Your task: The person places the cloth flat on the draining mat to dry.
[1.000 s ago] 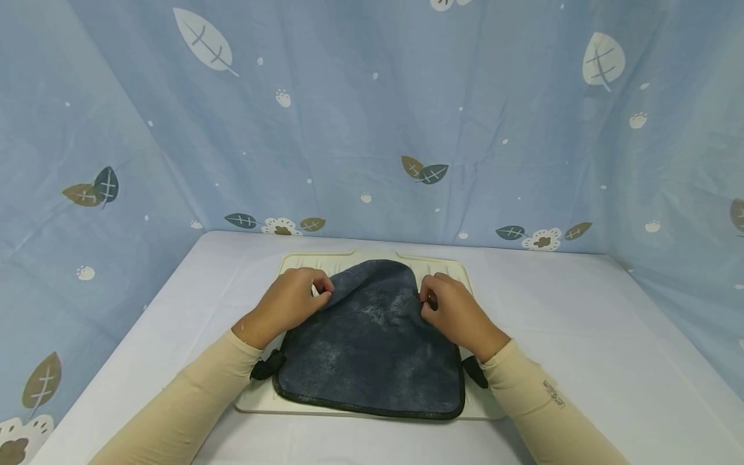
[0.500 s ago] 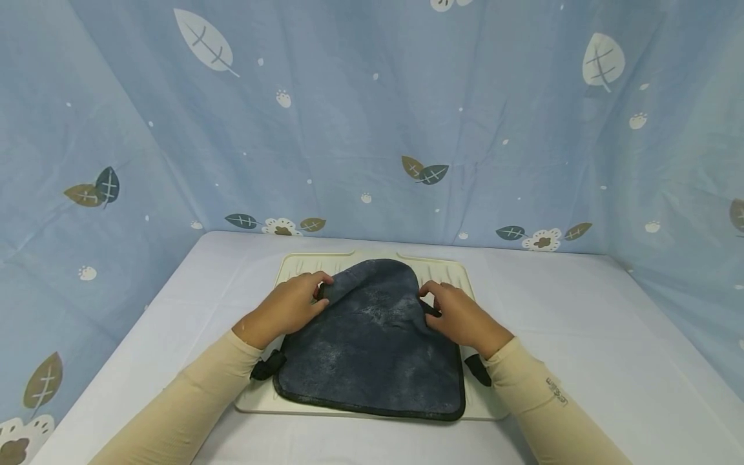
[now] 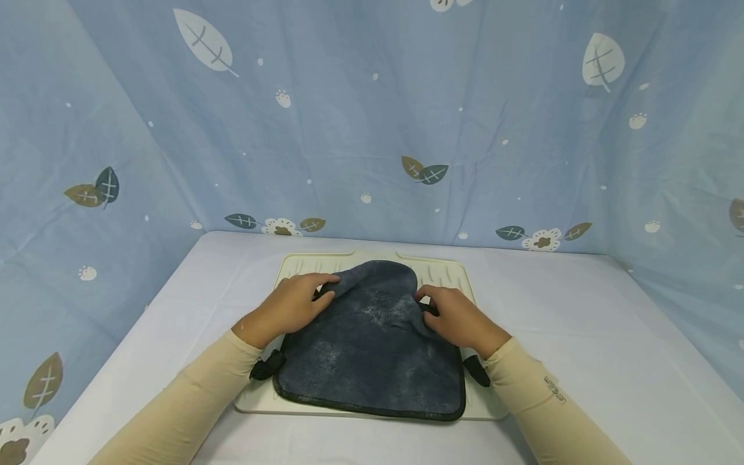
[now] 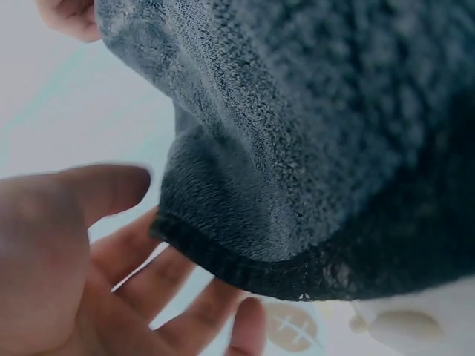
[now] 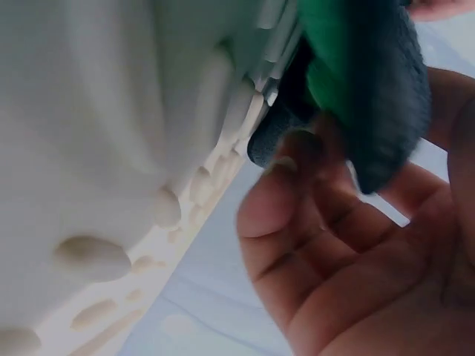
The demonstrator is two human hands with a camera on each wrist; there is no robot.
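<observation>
A dark blue-grey plush towel with black bound edges lies spread over a cream ridged board. Its far part is lifted and rounded. My left hand is at the towel's far left edge, thumb and fingers apart. In the left wrist view, the bound edge rests against the fingers while the thumb stays off it. At the far right edge, my right hand has its fingers curled round the towel's border. A green patch shows on the underside in the right wrist view.
The board lies on a white-covered table. A blue curtain with leaf and flower prints hangs behind and at both sides. Black wrist-worn pieces sit beside both cuffs.
My left thumb and fingers have come apart from a pinch, and the fingers have straightened. The right pinch loosened, then the fingers drew in slightly. The towel has barely moved.
</observation>
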